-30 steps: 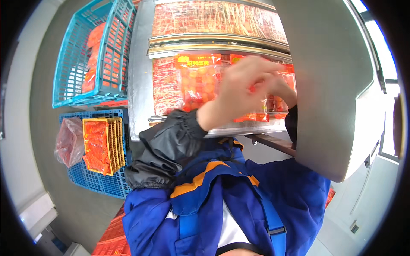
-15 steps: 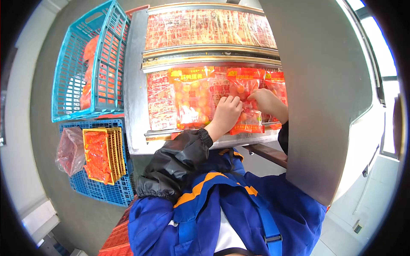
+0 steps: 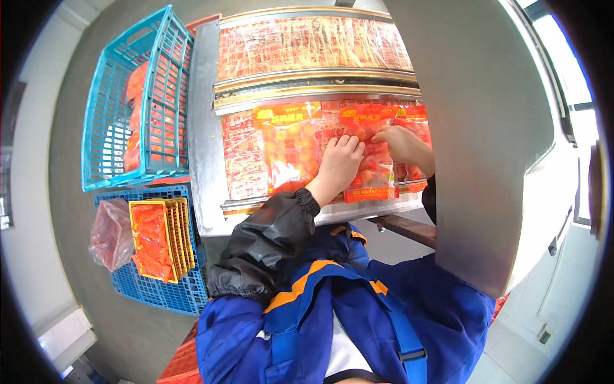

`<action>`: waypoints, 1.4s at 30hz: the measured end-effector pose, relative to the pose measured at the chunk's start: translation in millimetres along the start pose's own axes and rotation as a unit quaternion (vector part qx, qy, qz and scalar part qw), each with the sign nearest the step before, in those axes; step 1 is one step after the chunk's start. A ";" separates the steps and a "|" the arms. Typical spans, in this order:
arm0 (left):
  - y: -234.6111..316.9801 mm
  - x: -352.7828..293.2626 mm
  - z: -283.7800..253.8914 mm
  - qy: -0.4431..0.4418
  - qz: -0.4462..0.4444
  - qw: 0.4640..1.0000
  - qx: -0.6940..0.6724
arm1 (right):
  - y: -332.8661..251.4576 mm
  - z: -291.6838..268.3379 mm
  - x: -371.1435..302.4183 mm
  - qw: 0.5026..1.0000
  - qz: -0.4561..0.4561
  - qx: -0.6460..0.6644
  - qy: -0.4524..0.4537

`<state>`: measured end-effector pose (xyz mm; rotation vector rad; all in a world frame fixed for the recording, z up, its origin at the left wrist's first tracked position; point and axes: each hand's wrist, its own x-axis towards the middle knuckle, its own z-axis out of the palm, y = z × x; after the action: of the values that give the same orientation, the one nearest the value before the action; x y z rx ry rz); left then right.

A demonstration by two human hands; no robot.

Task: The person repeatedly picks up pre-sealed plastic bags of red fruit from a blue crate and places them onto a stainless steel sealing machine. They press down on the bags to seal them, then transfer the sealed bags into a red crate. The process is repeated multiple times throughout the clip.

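A red and clear plastic bag (image 3: 374, 181) with round orange pieces inside lies on the machine bed between my hands. Bent fingers of my left hand (image 3: 342, 160) rest on its left side. From the right, my right hand (image 3: 404, 147) has its fingertips closed on the bag's upper right part. To the left a second filled bag (image 3: 291, 150) lies flat. Beyond my right hand a third bag (image 3: 414, 121) is partly covered by that hand and the machine lid.
The raised grey metal lid (image 3: 473, 141) stands close on the right. Metal bars (image 3: 313, 80) cross behind the bags. At left are a blue crate (image 3: 160, 121) holding red bags, stacked yellow trays (image 3: 182, 237), a crumpled clear bag (image 3: 112, 233) and a blue pallet (image 3: 137, 291).
My right fingertips have moved slightly up on the middle bag, and its surface lies a little differently. My left hand stays on its left side. The whole view has shifted slightly.
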<state>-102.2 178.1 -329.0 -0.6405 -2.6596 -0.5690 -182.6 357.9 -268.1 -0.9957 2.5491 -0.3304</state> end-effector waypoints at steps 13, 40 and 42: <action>-25.8 28.4 12.5 0.007 0.000 1.000 -0.003 | -4.9 10.1 -2.3 0.994 -0.002 0.001 0.106; 45.8 -57.2 -23.1 -0.042 -0.002 0.981 -0.190 | -16.9 -10.4 -12.7 0.925 -0.006 0.080 -0.371; 49.2 -64.7 -15.5 -0.035 -0.009 0.994 -0.099 | -26.0 -13.0 -15.8 0.918 -0.019 0.065 -0.390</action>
<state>-20.2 188.4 -327.8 -0.7050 -2.6972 -0.8376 -161.9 351.0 -243.1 -0.8898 1.7618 -0.0760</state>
